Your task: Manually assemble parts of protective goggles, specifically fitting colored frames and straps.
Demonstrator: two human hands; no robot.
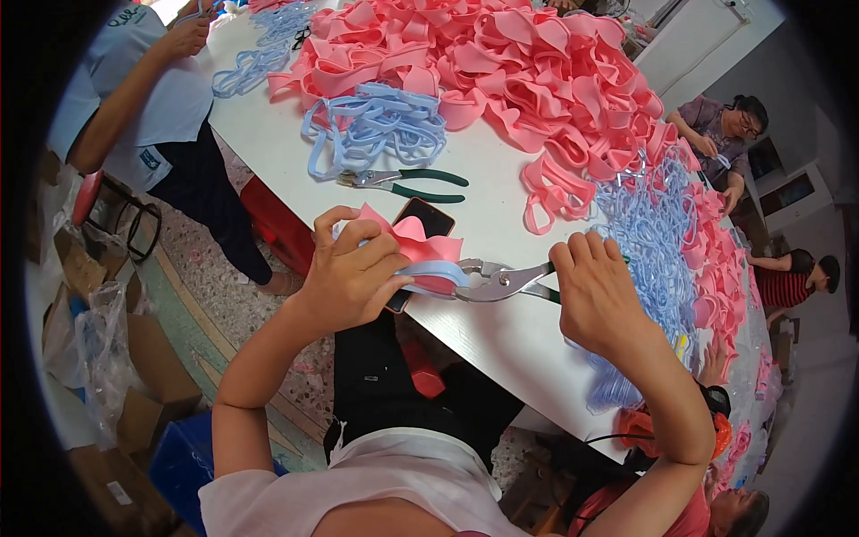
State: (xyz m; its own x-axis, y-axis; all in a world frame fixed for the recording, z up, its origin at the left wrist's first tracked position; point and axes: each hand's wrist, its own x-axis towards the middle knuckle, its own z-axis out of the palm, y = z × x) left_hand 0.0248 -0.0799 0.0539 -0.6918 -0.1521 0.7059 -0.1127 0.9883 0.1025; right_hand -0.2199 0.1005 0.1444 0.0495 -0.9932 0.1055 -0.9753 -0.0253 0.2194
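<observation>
My left hand (pixel 353 268) pinches a pink strap piece (pixel 413 243) together with a light blue strap (pixel 437 272) at the near edge of the white table (pixel 501 322). My right hand (pixel 598 291) grips the handles of metal pliers (pixel 497 281), whose jaws close on the blue strap just right of my left fingers. A dark phone (pixel 428 217) lies on the table under the straps.
A large pile of pink straps (pixel 501 63) covers the far table, with light blue straps (pixel 380 125) beside it and more blue straps (pixel 649 224) on the right. Green-handled pliers (pixel 407 182) lie on the table. Other people stand or sit around; cardboard boxes (pixel 98 295) at left.
</observation>
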